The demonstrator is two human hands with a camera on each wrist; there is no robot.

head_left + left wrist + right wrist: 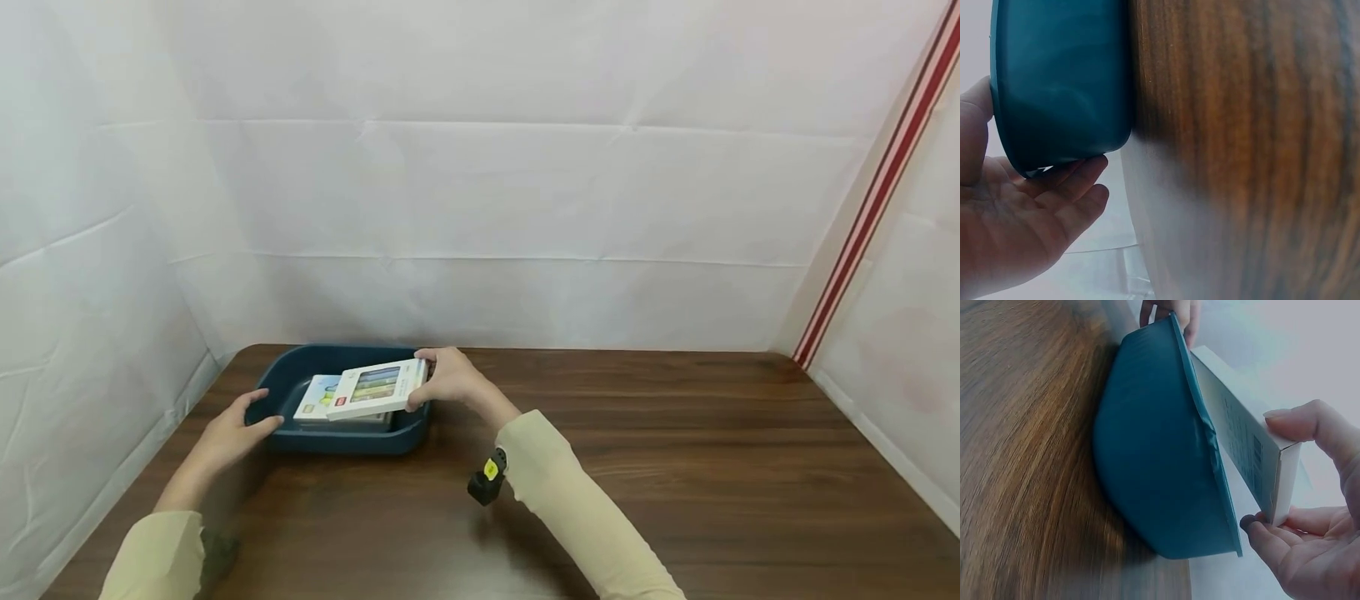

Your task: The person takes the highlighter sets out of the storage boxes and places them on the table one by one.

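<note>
Both arms in pale yellow sleeves are reaching forward. The left hand (pixel 228 433) is lying open, its straight fingers (pixel 1075 181) touching the near left corner of the dark teal plastic tray (pixel 337 437). The right hand (pixel 447 379) is pinching one end of the flat white cardboard box (pixel 377 389) between thumb and fingers (pixel 1272 540), wrist slightly raised.

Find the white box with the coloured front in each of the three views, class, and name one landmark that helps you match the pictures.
Head view: the white box is left of centre, tilted over the tray, its right end gripped by the right hand.
Left wrist view: not in it; only the tray's outer wall and the left hand show.
Right wrist view: at right, seen end-on, pinched between thumb and fingers.
Shared landmark: the dark teal tray.
</note>
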